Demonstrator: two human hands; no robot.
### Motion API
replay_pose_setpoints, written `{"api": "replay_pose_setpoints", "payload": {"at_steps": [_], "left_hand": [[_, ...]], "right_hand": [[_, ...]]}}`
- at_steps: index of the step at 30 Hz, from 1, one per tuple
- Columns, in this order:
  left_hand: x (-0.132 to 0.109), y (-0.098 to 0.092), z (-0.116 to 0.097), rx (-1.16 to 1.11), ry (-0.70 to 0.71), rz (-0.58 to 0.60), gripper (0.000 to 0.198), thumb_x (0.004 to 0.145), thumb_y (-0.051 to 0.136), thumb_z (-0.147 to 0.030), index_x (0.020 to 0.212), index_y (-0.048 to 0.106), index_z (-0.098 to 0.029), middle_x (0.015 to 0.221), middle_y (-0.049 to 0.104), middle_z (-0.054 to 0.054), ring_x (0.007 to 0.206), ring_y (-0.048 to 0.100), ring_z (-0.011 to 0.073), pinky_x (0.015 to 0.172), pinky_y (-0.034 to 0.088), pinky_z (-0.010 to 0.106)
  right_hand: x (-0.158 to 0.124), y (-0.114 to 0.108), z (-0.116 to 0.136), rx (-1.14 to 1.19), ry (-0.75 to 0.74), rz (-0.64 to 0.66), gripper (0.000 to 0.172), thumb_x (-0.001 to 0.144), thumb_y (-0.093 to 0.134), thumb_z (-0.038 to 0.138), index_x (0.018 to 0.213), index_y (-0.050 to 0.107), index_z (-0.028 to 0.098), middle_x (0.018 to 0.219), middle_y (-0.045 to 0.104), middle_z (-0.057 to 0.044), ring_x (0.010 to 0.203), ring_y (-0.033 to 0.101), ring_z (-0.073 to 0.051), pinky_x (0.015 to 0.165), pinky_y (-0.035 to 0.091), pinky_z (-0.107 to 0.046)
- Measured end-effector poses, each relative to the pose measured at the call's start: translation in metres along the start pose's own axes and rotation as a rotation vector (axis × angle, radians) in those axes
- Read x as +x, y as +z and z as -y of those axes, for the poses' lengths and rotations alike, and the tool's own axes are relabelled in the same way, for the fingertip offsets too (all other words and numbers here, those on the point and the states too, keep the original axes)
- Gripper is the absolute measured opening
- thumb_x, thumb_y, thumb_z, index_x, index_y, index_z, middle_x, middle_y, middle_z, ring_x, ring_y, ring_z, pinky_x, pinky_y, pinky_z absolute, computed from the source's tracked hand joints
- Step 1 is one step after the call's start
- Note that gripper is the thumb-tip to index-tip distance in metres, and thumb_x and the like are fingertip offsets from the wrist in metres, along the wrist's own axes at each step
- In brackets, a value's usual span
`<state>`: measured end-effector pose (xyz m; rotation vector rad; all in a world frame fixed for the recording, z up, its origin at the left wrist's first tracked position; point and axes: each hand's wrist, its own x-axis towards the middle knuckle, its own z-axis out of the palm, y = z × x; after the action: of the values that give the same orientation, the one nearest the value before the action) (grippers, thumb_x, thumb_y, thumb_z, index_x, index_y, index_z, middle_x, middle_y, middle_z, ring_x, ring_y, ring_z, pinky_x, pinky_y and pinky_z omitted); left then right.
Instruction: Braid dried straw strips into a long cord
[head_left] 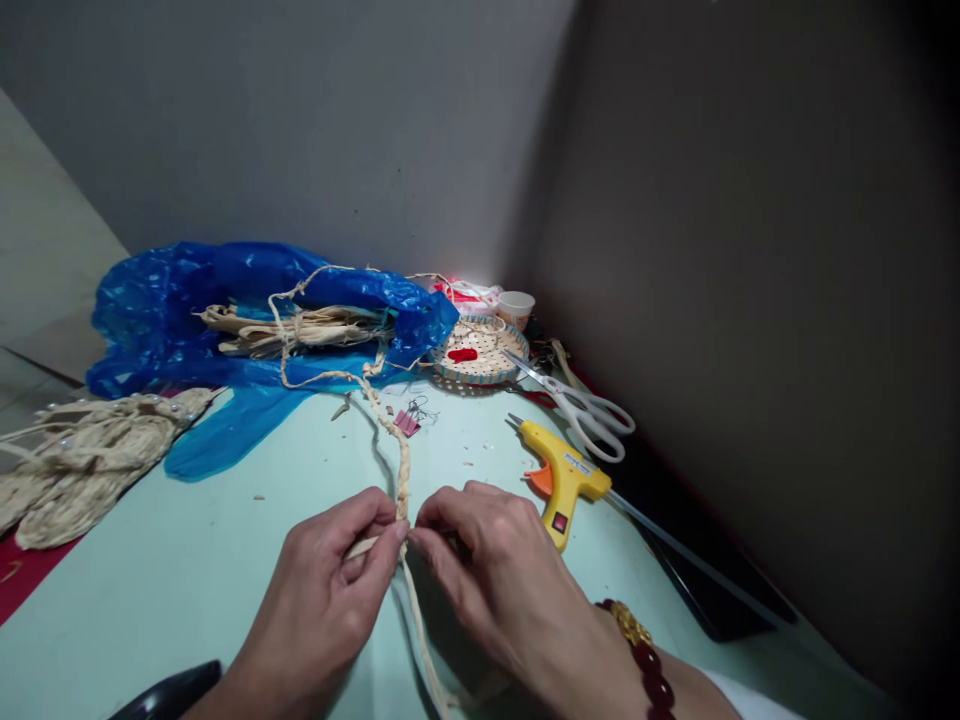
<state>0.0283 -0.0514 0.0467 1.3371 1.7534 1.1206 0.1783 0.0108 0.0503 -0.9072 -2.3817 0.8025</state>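
Observation:
A pale braided cord [403,465] runs from the blue bag down to my hands, and loose strands trail below them toward the front edge of the view. My left hand [334,575] pinches the cord's lower end between thumb and forefinger, with a flat pale strand across its fingers. Close against it on the right, my right hand [487,560] has thumb and fingertips pressed together at the same spot on the braid; what lies inside its fingers is mostly hidden.
A blue plastic bag [161,300] holds dried fibres [315,328]. Woven pieces [97,455] lie left. Right are a yellow glue gun [566,470], white-handled scissors [589,410], a shallow basket [480,375], a paper cup [516,305] and a black flat object [705,590].

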Motion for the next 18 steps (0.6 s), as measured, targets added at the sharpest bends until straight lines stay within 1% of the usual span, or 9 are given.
{"api": "replay_pose_setpoints", "payload": {"at_steps": [3, 5, 7, 8, 10, 13, 15, 16, 18], "left_hand": [[0.0, 0.001, 0.0, -0.037, -0.02, -0.015, 0.016, 0.08, 0.06, -0.031, 0.067, 0.056, -0.022, 0.064, 0.057, -0.004, 0.063, 0.054, 0.0127, 0.057, 0.045, 0.016], [0.001, 0.001, -0.001, -0.008, -0.039, -0.025, 0.015, 0.08, 0.059, -0.03, 0.067, 0.057, -0.022, 0.064, 0.061, -0.004, 0.064, 0.056, 0.0136, 0.059, 0.045, 0.018], [0.002, 0.001, -0.003, 0.02, -0.063, -0.041, 0.015, 0.079, 0.058, -0.031, 0.068, 0.059, -0.021, 0.064, 0.064, -0.002, 0.064, 0.057, 0.015, 0.059, 0.045, 0.02], [0.003, 0.0, -0.004, 0.014, -0.075, -0.041, 0.016, 0.079, 0.057, -0.032, 0.068, 0.06, -0.021, 0.065, 0.065, -0.002, 0.064, 0.058, 0.0155, 0.059, 0.045, 0.021], [0.004, -0.002, -0.005, -0.037, -0.108, -0.016, 0.018, 0.078, 0.058, -0.033, 0.067, 0.062, -0.02, 0.06, 0.063, -0.002, 0.059, 0.056, 0.0151, 0.057, 0.044, 0.022], [0.005, -0.006, -0.007, -0.133, -0.155, 0.026, 0.021, 0.077, 0.061, -0.034, 0.062, 0.063, -0.019, 0.054, 0.058, -0.003, 0.056, 0.053, 0.0144, 0.055, 0.042, 0.023], [0.006, -0.008, -0.006, -0.174, -0.17, 0.032, 0.022, 0.077, 0.063, -0.034, 0.062, 0.065, -0.019, 0.057, 0.059, -0.002, 0.06, 0.054, 0.0154, 0.057, 0.043, 0.023], [0.007, -0.008, -0.006, -0.195, -0.175, 0.035, 0.021, 0.076, 0.064, -0.034, 0.063, 0.066, -0.019, 0.061, 0.061, -0.002, 0.064, 0.055, 0.0158, 0.06, 0.043, 0.024], [0.007, -0.008, -0.003, -0.248, -0.205, 0.045, 0.019, 0.076, 0.065, -0.033, 0.065, 0.068, -0.018, 0.062, 0.061, -0.002, 0.064, 0.055, 0.0151, 0.061, 0.043, 0.023]], "right_hand": [[-0.001, 0.003, 0.004, 0.065, 0.079, -0.014, 0.015, 0.092, 0.05, 0.025, 0.081, 0.06, 0.021, 0.071, 0.062, -0.001, 0.068, 0.054, -0.015, 0.061, 0.036, -0.025], [-0.003, 0.005, 0.008, 0.105, 0.134, -0.007, 0.015, 0.091, 0.051, 0.028, 0.081, 0.06, 0.021, 0.072, 0.063, -0.001, 0.065, 0.053, -0.015, 0.057, 0.034, -0.025], [-0.004, 0.009, 0.011, 0.109, 0.14, -0.024, 0.014, 0.09, 0.052, 0.027, 0.081, 0.061, 0.02, 0.074, 0.063, -0.002, 0.064, 0.053, -0.015, 0.056, 0.034, -0.025], [-0.005, 0.011, 0.011, 0.094, 0.111, -0.05, 0.013, 0.089, 0.052, 0.025, 0.081, 0.061, 0.02, 0.074, 0.063, -0.002, 0.065, 0.053, -0.015, 0.056, 0.035, -0.025], [-0.005, 0.016, 0.011, 0.019, -0.024, -0.136, 0.012, 0.088, 0.051, 0.019, 0.079, 0.059, 0.018, 0.072, 0.062, -0.003, 0.064, 0.053, -0.015, 0.058, 0.036, -0.025], [-0.003, 0.025, 0.008, -0.239, -0.385, -0.338, 0.019, 0.087, 0.047, 0.01, 0.072, 0.058, 0.015, 0.06, 0.057, -0.003, 0.055, 0.046, -0.015, 0.055, 0.034, -0.027], [-0.002, 0.031, 0.007, -0.432, -0.576, -0.444, 0.023, 0.084, 0.043, 0.005, 0.072, 0.06, 0.013, 0.056, 0.054, -0.005, 0.051, 0.042, -0.016, 0.051, 0.031, -0.03], [-0.001, 0.034, 0.007, -0.498, -0.631, -0.479, 0.024, 0.083, 0.041, 0.004, 0.072, 0.061, 0.012, 0.055, 0.054, -0.005, 0.05, 0.041, -0.017, 0.049, 0.03, -0.031], [-0.001, 0.038, 0.007, -0.559, -0.672, -0.506, 0.025, 0.08, 0.04, 0.004, 0.075, 0.063, 0.009, 0.057, 0.055, -0.007, 0.052, 0.043, -0.019, 0.048, 0.029, -0.031]]}}
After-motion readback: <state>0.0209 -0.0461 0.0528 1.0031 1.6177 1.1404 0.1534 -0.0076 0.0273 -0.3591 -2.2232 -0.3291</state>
